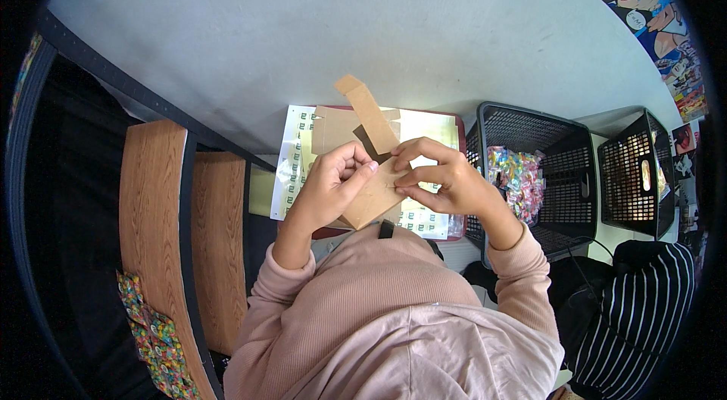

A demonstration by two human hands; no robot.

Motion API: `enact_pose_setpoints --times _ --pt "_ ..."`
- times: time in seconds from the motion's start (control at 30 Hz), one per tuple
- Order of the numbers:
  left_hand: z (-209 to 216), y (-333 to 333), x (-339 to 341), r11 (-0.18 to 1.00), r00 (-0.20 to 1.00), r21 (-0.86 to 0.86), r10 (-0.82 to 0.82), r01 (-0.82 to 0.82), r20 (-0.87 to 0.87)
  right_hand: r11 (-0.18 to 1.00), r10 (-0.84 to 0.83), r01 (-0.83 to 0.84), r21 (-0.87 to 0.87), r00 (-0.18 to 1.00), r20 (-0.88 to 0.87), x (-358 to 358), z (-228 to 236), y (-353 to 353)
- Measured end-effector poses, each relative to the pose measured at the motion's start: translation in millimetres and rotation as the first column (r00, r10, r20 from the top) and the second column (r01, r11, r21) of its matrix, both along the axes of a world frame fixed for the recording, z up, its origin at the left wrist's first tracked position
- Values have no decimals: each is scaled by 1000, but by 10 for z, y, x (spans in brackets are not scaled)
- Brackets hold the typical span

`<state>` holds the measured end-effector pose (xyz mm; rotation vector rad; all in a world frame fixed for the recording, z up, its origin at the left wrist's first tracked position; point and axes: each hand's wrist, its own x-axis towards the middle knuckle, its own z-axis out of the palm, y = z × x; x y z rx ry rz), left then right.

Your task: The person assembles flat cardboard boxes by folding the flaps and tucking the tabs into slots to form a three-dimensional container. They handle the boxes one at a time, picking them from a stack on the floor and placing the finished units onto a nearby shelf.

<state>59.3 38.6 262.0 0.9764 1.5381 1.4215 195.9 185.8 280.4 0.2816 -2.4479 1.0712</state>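
A small brown cardboard box (pixel 375 199) is tilted between my hands, with its long lid flap (pixel 369 114) standing up and away from me. My left hand (pixel 340 179) is closed at the box's left side, thumb against curled fingers. Whatever is in that pinch, if anything, is too small to make out. My right hand (pixel 439 174) grips the box's right side with bent fingers, the fingertips on its face and upper edge. Behind the box, a flat piece of brown cardboard (pixel 329 131) lies on a white sheet with a printed pattern (pixel 291 165).
To the right stand a black plastic basket (pixel 564 165) holding colourful wrapped sweets (pixel 516 180) and a smaller black basket (pixel 632 173). Wooden shelves (pixel 151 210) rise on the left, with colourful packets (pixel 159 347) on them. A pale wall (pixel 326 29) closes off the far side.
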Motion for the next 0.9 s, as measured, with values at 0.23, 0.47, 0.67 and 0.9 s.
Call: enact_pose_setpoints --times 0.23,0.47,0.67,0.9 --pt "5 8 0 994 987 83 -51 65 -151 993 -79 81 -80 997 24 24 -96 -49" --pt "-55 51 -23 985 991 168 54 -33 -119 908 -399 369 -196 907 -138 24 -244 -146" --pt "-203 67 8 993 982 -31 -107 113 159 877 -425 382 -290 899 -102 59 -488 -220" --pt "-653 -19 96 992 897 -45 -88 119 433 880 -315 363 -306 929 196 90 -613 -377"
